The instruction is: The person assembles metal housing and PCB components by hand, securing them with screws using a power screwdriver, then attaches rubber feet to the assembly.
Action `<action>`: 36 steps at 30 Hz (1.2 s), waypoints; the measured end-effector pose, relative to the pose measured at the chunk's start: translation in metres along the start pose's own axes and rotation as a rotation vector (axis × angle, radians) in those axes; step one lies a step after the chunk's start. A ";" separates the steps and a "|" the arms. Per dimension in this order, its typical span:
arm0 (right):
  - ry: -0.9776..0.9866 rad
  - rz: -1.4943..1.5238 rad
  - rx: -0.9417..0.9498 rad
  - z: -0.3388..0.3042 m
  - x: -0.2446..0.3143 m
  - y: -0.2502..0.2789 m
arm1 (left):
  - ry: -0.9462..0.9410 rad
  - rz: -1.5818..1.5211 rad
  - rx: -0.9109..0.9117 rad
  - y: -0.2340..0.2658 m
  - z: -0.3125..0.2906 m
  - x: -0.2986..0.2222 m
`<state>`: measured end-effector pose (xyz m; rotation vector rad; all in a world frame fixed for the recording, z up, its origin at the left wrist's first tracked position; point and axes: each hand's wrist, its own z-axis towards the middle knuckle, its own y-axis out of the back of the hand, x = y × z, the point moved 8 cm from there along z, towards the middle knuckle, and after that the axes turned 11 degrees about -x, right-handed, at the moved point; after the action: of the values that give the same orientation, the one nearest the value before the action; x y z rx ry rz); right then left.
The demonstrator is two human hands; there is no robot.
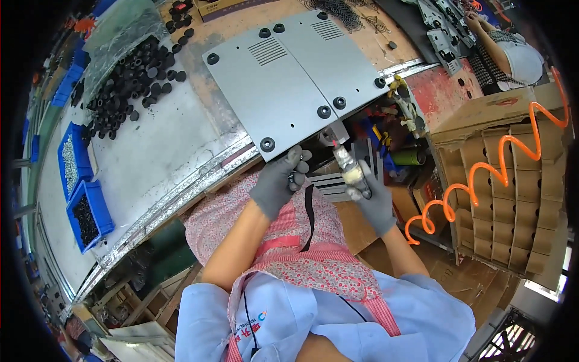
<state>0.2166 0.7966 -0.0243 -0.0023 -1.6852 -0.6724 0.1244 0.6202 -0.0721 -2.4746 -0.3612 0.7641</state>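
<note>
Two grey metal panels (pixel 289 75) lie side by side on the workbench, with slotted vents and black round rubber feet (pixel 267 144) at their corners. Just off the near edge of the left panel, my left hand (pixel 278 186), in a grey glove, is closed with its fingers curled. Small shiny pieces that look like screws (pixel 292 177) show between those fingers. My right hand (pixel 373 204), also gloved, grips a power screwdriver (pixel 350 169) with a metallic body. Its tip points up toward the near edge of the panels, close to the seam, and I see no contact with a foot.
A heap of black rubber feet (pixel 129 84) lies at the left beside clear plastic. Blue bins (pixel 90 214) hold small fasteners. An orange coiled hose (pixel 449 202) hangs before a divided cardboard box (pixel 503 205) on the right. Another person's arm (pixel 497 51) shows at far right.
</note>
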 end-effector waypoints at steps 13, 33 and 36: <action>-0.047 -0.124 0.185 -0.038 0.019 -0.007 | -0.014 0.044 0.020 -0.020 -0.002 0.000; -0.340 0.157 -0.098 -0.003 0.012 0.012 | -0.060 0.033 0.097 0.002 0.022 0.036; -0.376 0.109 -0.094 0.000 0.013 0.014 | 0.035 -0.111 0.135 0.001 0.024 0.035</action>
<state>0.2181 0.8032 -0.0064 -0.3015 -1.9941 -0.6989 0.1386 0.6422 -0.1048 -2.3176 -0.4162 0.6759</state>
